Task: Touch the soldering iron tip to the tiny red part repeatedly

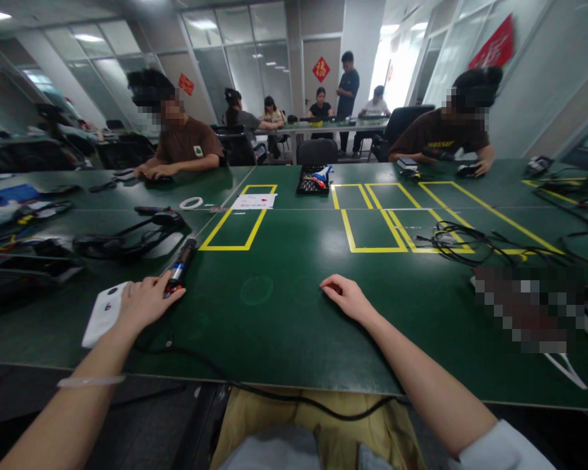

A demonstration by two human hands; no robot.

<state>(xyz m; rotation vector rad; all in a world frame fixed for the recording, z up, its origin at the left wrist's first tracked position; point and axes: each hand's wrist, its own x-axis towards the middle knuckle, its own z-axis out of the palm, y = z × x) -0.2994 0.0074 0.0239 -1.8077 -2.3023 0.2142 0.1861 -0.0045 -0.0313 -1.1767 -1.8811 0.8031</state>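
On the left, my left hand [149, 297] reaches over the table with its thumb and index finger around the near end of a black cylindrical tool with a blue band [180, 264]. Its exact kind is unclear. A white flat object with a dark round spot [102, 320] lies beside and partly beneath that hand. My right hand [345, 295] rests on the bare green tabletop [294, 326] with its fingers curled in; nothing shows in it, though the fingertips are partly hidden.
Yellow tape outlines [225, 247] mark the table. A black tray [313, 179] with a blue-and-white item stands farther back. A black headset-like device [127, 238] lies left, tangled black cables [465, 241] right. A black cable [274, 395] runs along the front edge. Two people sit opposite.
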